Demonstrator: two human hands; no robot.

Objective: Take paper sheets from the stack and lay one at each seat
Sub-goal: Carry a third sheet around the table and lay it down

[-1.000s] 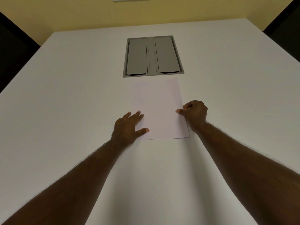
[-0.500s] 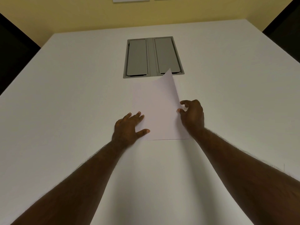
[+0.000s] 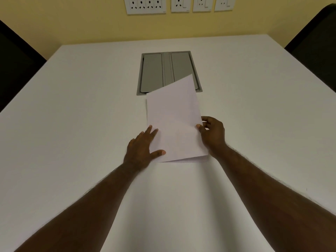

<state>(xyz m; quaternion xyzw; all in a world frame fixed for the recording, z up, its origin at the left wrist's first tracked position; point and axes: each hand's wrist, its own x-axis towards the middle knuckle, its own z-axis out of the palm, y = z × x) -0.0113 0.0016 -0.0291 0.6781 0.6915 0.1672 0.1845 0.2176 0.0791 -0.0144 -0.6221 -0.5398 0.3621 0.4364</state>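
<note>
Top sheet [image 3: 174, 113] has now been peeled higher, pinched by the right hand [image 3: 211, 132]. Stack [image 3: 192, 159] is pinned under the flat, spread left hand [image 3: 143, 144]; separation looks achieved.

Right hand [image 3: 211, 135] lifts top sheet [image 3: 174, 113]; left hand [image 3: 143, 146] presses stack [image 3: 183, 159].

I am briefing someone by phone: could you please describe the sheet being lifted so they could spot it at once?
On the white table, just nearer than the grey hatch, lies a stack of paper. The top sheet is pinched at its right edge by the right hand. It alone rises, tilted.
</note>
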